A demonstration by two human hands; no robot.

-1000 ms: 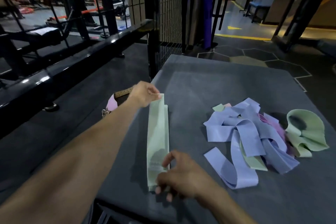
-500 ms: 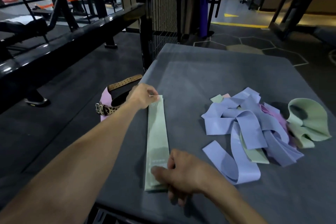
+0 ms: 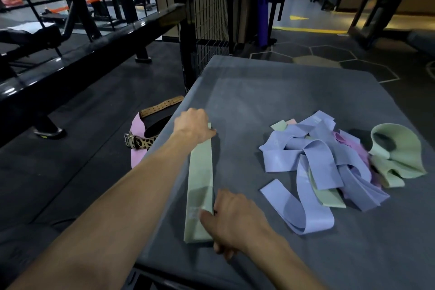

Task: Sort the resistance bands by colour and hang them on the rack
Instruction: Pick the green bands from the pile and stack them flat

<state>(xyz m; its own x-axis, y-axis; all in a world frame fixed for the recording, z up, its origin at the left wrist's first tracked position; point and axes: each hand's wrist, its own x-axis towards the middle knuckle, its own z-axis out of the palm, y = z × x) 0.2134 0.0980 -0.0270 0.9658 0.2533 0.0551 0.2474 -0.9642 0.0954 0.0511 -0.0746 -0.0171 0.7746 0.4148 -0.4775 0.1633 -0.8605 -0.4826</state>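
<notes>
A pale green resistance band lies flat and straight near the left edge of the grey padded platform. My left hand holds its far end with curled fingers. My right hand pinches its near end, thumb on top. To the right sits a tangled pile of bands: several purple ones, a pink one mostly buried, and a green loop standing on edge at the pile's right.
On the floor left of the platform lie a leopard-print belt and a pink strap. A black steel beam runs along the left. A wire mesh panel stands behind the platform's far left corner.
The green band, held raised and loosely folded a second ago, now lies flat and neatly aligned. Both hands stayed at its ends, and the view came closer.
</notes>
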